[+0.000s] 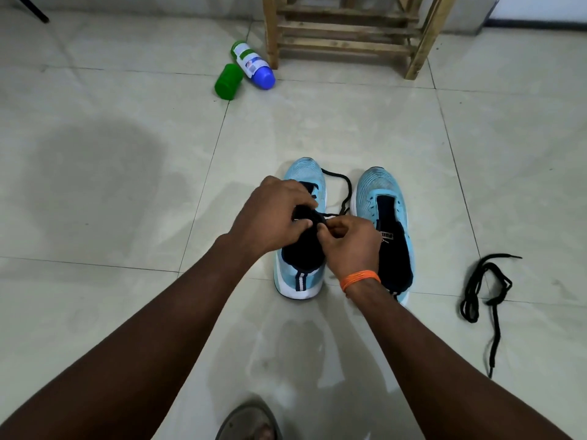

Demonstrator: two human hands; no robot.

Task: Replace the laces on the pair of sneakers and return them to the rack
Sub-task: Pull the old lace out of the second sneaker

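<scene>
Centre frame on the floor (127, 160), the left hand (273, 214) holds the left sneaker (300, 281) by its tongue. The right hand (349, 246) pinches the black lace (345, 188) in a narrow grip. If that pinch slips, the lace could slide out of its eyelet.

A wooden rack (346, 28) of rough slats is standing at the far edge of the view, its legs resting on a floor (111, 296) of large, pale, glossy tiles. Thin dark grout lines (206, 182) are running out from beneath the rack and crossing one another in front of it. A pale wall (540, 7) is showing as a narrow strip behind the rack. Just right of the rack a grey block (473, 14) is sitting against that wall, and beyond it a dark skirting line (540, 24) is running along the wall's foot. Far to the rack's left a thin dark rod (35, 12) is slanting down to the tiles. Soft light is glancing off the floor in front of the rack, and a broad dim shadow (95, 179) is lying well to its front left.
</scene>
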